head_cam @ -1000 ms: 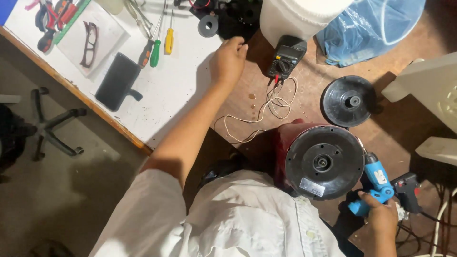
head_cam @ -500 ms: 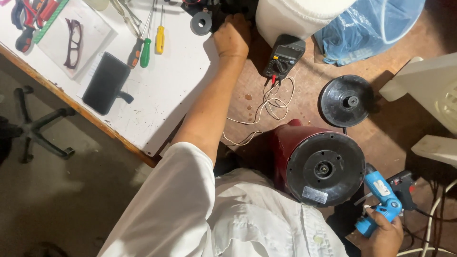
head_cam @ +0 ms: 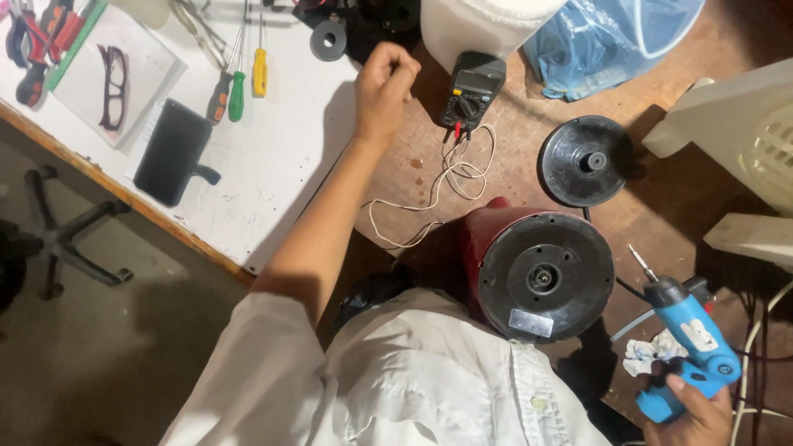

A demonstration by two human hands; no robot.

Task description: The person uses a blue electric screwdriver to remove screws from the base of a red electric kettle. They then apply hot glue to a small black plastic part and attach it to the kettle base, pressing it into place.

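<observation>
My left hand (head_cam: 384, 87) hovers over the workbench with its fingers pinched together, just left of a black multimeter (head_cam: 471, 89); nothing shows between the fingers. My right hand (head_cam: 698, 413) grips a blue electric screwdriver (head_cam: 690, 347) at the lower right, bit pointing up and left. A red kettle (head_cam: 537, 272) lies upturned in front of me, its black underside facing the camera. The round black kettle base (head_cam: 586, 161) sits beyond it. White multimeter leads (head_cam: 446, 177) coil on the brown table.
Green and yellow screwdrivers (head_cam: 239, 87), pliers (head_cam: 33, 41), glasses (head_cam: 111, 74) and a black case (head_cam: 173, 149) lie on the white board at left. A white bucket (head_cam: 479, 25), blue bag (head_cam: 611, 33) and white basket (head_cam: 743, 132) stand behind. A chair base (head_cam: 66, 239) is on the floor.
My left hand has drawn back from the black parts at the far edge toward the multimeter, fingers now pinched. The right hand still holds the blue screwdriver, shifted slightly right.
</observation>
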